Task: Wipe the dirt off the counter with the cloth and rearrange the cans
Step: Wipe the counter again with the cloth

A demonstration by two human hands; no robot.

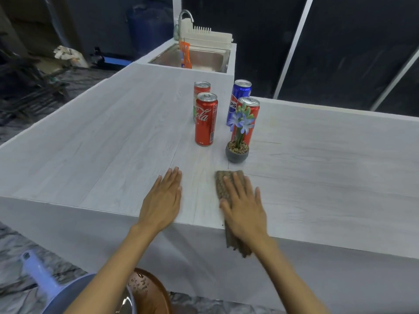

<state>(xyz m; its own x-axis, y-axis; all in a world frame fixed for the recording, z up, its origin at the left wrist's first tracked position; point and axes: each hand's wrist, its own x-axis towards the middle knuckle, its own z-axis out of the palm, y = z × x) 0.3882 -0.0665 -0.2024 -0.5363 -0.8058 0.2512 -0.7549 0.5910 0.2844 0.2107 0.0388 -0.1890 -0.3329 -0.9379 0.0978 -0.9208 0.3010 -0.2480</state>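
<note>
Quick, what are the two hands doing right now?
Left hand: open, flat on the counter, empty.
Right hand: open, pressing the cloth flat.

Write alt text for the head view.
The right hand presses a brown cloth flat on a white counter while the left hand rests palm-down beside it. Beyond them stand four cans and a small potted flower.

At the far end we see a steel sink (pixel 199 57) with a curved tap (pixel 184 15), a white dish rack (pixel 209 37) on its rim and an orange item (pixel 185 54) hanging inside. We note a potted plant (pixel 238 141) with blue flowers. Bottom left lies a blue dustpan (pixel 45 284).
</note>
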